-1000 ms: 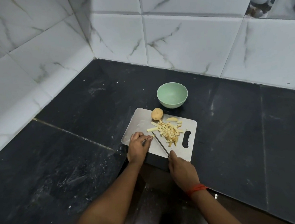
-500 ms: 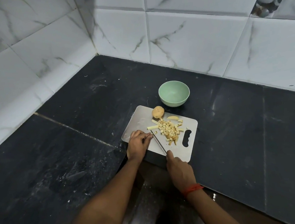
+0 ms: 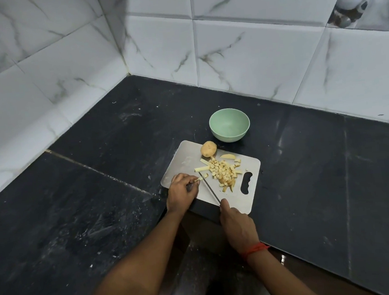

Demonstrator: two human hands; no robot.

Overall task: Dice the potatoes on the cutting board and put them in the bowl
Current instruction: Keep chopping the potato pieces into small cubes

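A steel cutting board (image 3: 180, 159) lies on the black counter, its near edge over the counter's front. On it sit a whole potato (image 3: 208, 148), a few potato strips (image 3: 202, 168) and a pile of diced potato (image 3: 225, 174). My left hand (image 3: 181, 192) rests on the board's near left part, fingertips pinching a small potato strip beside the blade. My right hand (image 3: 237, 226) grips the handle of a knife (image 3: 209, 188), whose blade points up-left across the board. The empty green bowl (image 3: 229, 124) stands just behind the board.
The black stone counter (image 3: 88, 203) runs into a corner of white marble-look tiled walls (image 3: 250, 48) at the back and left. The counter's front edge runs diagonally below my right arm. My right wrist has a red thread around it.
My hands and knife have hardly shifted on the board. The view has drifted slightly, so the board sits a little more to the right.
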